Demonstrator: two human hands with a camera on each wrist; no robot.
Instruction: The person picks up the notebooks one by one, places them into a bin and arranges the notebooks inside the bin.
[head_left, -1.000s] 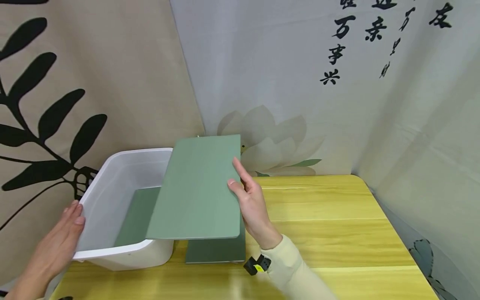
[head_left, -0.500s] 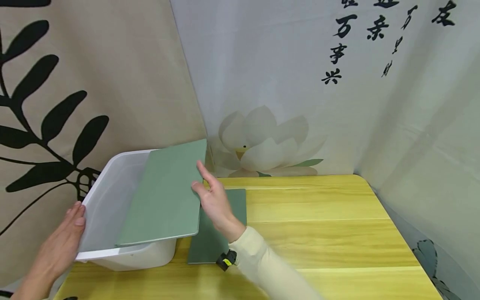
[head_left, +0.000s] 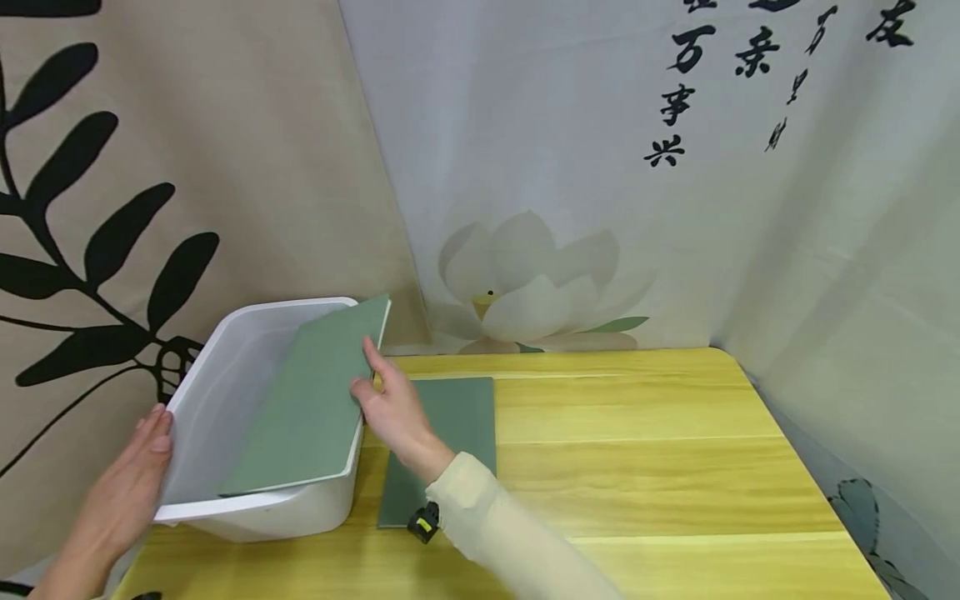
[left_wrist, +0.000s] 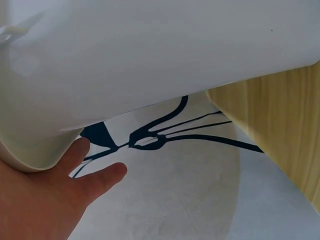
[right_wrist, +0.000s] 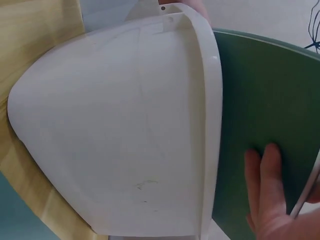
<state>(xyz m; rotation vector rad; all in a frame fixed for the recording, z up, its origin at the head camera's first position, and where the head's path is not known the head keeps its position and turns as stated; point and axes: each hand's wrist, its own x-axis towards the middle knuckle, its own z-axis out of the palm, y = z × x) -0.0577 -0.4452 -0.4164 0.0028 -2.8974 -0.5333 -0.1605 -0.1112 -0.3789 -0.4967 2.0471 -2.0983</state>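
Observation:
My right hand (head_left: 397, 408) pinches a thin green notebook (head_left: 315, 400) by its right edge, thumb and index finger on the upper cover. The notebook slants down into a white plastic bin (head_left: 330, 508), its right side overlapping the bin's rim. From the right wrist view, other fingers (right_wrist: 270, 175) of that hand lie against the notebook's underside (right_wrist: 260, 100). My left hand (head_left: 123, 492) rests along the bin's left rim with its fingers straight. Two of its fingers (left_wrist: 105, 180) show beside the rim in the left wrist view. Inside the bin, the notebook hides much of the floor.
Another green notebook (head_left: 465, 425) lies flat on the wooden table (head_left: 637, 467), right of the bin and partly behind my right arm. Printed curtains (head_left: 525, 125) hang behind the table. Past the bin's left side, the table edge (left_wrist: 240, 125) drops away.
My right hand has carried the notebook left and lowered it into the bin, tilting it. It now covers the green piece seen earlier inside. The left hand stays on the rim.

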